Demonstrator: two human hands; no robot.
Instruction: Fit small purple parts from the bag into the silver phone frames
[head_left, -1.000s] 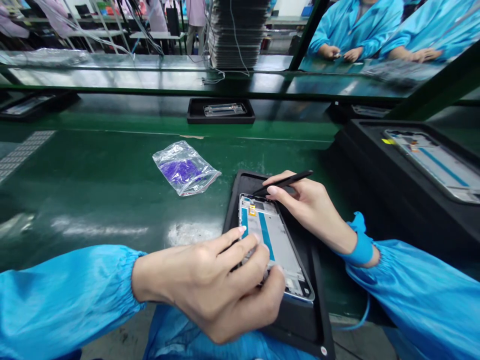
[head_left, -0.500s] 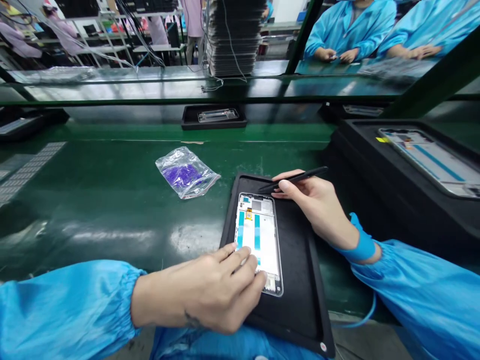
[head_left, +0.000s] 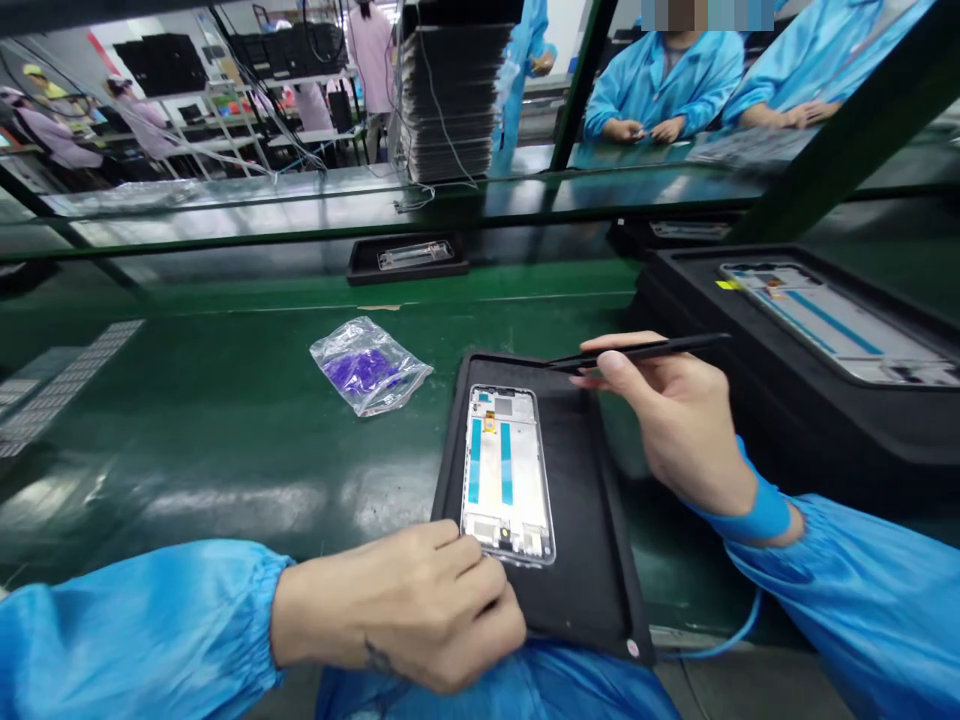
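Note:
A silver phone frame [head_left: 529,470] with blue strips and a small orange-yellow flex piece lies on a black tray [head_left: 585,540]. The tray rests at the table's front edge, over my lap. My left hand [head_left: 427,605] is curled at the tray's near left corner, beside the frame's lower end. Its fingertips are hidden, so what they hold does not show. Above the tray's far right corner, my right hand [head_left: 667,410] grips black tweezers [head_left: 675,345], tips pointing left past the frame's top end. A blue band [head_left: 761,510] circles that wrist.
A clear bag [head_left: 367,368] of purple bits lies left of the tray. At right, a raised black tray [head_left: 832,400] holds another phone frame [head_left: 840,320]. Farther back stand a small black tray [head_left: 360,265] and a tall stack [head_left: 446,110]. Co-workers in blue sit across.
My left hand has slid off the phone frame toward the tray's near corner, its fingers now curled. My right hand has drawn the tweezers right, away from the frame. The view has shifted.

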